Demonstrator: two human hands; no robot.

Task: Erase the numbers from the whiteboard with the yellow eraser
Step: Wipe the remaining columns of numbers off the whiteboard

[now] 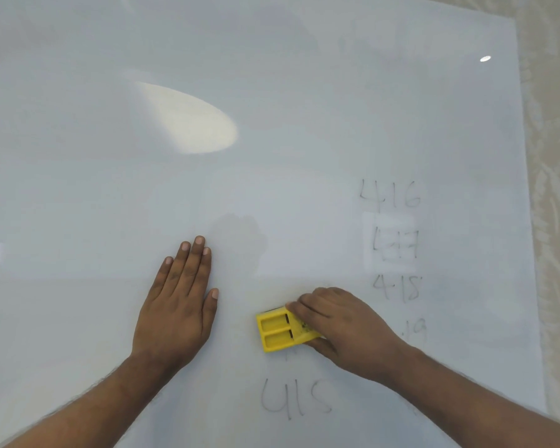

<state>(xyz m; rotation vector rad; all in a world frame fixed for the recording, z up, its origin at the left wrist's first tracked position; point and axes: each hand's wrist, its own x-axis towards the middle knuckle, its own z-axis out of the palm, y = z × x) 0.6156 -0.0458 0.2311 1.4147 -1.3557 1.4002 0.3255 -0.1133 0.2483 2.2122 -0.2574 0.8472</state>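
Hands: left hand (pixel 175 305) laid flat on whiteboard (pixel 272 156), right hand (pixel 340 321) gripping yellow eraser (pixel 277 331) pressed to board | Left to erase: 415 (pixel 296 399), 416 (pixel 390 195), 418 (pixel 396 287), smudged numbers between | Progress: judged early

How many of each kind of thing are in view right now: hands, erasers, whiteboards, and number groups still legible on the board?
Hands: 2, left hand flat on the board, right hand gripping the eraser
Yellow eraser: 1
Whiteboard: 1
Number groups still showing: 5, namely 416, smudged 417, 418, partial 19, 415
Total: 9
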